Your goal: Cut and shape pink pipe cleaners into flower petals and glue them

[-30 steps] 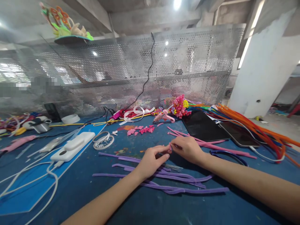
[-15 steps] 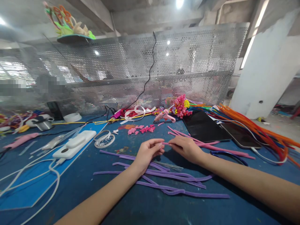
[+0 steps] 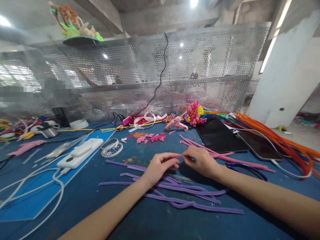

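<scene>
My left hand (image 3: 161,166) is closed in a pinch on a short pink pipe cleaner (image 3: 180,156), most of it hidden by the fingers. From the other side my right hand (image 3: 200,160) pinches the same piece, and the fingertips of both hands nearly meet. Several purple pipe cleaners (image 3: 180,187) lie under and in front of my left wrist. Thin wires (image 3: 183,179) rest beside them. Behind my right hand are long pink pipe cleaners (image 3: 250,162). A cluster of small pink twisted pieces (image 3: 151,137) sits beyond my hands.
Beyond my right hand stand a pink glue gun (image 3: 177,124), a pink flower bunch (image 3: 195,113) and a black tablet (image 3: 221,135). A phone (image 3: 260,146) and blue-handled pliers (image 3: 247,169) lie right. Left are a white power bank (image 3: 80,153), cables and a ribbon roll (image 3: 111,148).
Both hands have shifted slightly right and a little down. Less of the pink pipe cleaner shows between the fingertips, which have come closer together.
</scene>
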`<action>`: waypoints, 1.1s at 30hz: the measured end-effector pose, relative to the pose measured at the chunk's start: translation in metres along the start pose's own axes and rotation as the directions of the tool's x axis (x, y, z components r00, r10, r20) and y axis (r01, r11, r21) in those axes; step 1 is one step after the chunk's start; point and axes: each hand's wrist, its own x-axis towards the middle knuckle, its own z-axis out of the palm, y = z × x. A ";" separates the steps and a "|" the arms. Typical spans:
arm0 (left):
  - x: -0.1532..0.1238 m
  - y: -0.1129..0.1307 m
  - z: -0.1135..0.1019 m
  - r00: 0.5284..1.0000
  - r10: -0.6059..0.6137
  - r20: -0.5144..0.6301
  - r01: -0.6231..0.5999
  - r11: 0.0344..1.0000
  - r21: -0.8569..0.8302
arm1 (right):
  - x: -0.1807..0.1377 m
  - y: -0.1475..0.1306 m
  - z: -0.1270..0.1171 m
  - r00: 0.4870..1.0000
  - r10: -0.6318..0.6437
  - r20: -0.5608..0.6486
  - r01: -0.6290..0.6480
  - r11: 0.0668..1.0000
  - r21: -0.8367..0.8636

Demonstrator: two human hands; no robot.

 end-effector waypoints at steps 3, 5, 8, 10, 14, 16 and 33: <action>-0.006 0.003 0.005 0.994 0.079 0.069 -0.089 0.985 0.149 | -0.002 0.003 0.000 0.999 -0.029 0.014 0.030 0.999 -0.041; -0.009 0.005 0.007 0.986 0.120 0.113 -0.142 0.966 0.216 | -0.004 0.006 0.000 0.998 -0.053 0.046 0.057 0.995 -0.078; -0.007 0.003 0.007 0.989 0.129 0.068 -0.141 0.968 0.208 | -0.006 0.007 -0.001 0.993 -0.079 0.087 0.088 0.990 -0.108; -0.003 0.001 0.006 0.994 0.107 0.007 -0.107 0.987 0.121 | -0.005 0.004 -0.002 0.986 -0.098 0.135 0.110 0.990 -0.086; 0.000 -0.002 0.006 1.000 0.025 0.012 -0.024 0.996 -0.081 | -0.001 -0.004 -0.003 0.985 -0.072 0.154 0.067 0.997 0.035; 0.000 -0.001 0.007 1.000 0.017 -0.001 -0.017 0.994 -0.110 | 0.000 -0.006 -0.003 0.995 0.043 0.095 -0.052 0.994 0.096; 0.000 -0.001 0.006 0.975 -0.051 -0.217 -0.013 0.958 -0.285 | 0.003 -0.010 -0.004 0.974 0.199 0.108 -0.212 0.968 0.134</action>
